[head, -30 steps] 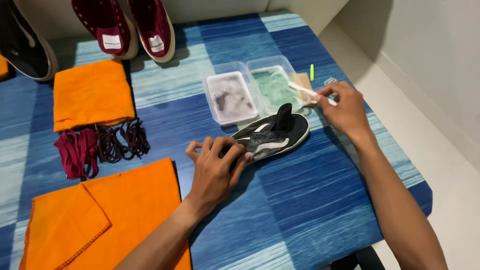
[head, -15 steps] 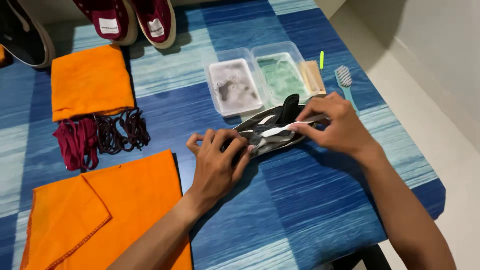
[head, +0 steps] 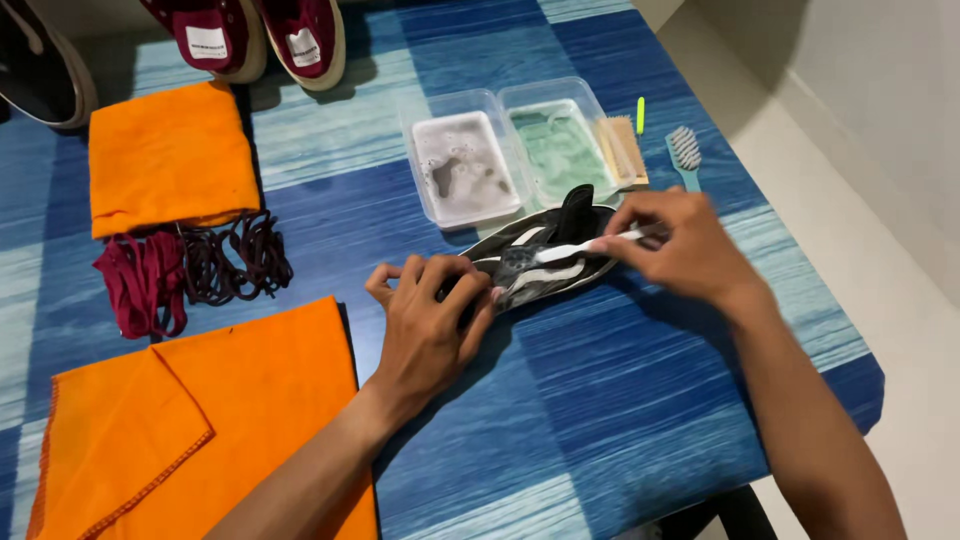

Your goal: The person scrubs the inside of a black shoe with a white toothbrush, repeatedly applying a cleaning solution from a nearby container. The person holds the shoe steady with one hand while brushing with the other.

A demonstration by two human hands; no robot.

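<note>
We find open counter [head: 650, 400] in front of the shoe [head: 545, 262]; behind it two plastic trays [head: 505, 150] block us, with laces [head: 190, 270] and orange cloths [head: 170, 155] crowding the left.

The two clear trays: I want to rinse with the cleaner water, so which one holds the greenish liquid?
The right-hand tray, beside the wooden brush, holds pale green liquid. The left tray holds murky grey, foamy water.

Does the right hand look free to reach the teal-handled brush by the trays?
Probably not at once: the right hand grips a white brush over the black shoe. The path to the teal-handled brush is open.
</note>
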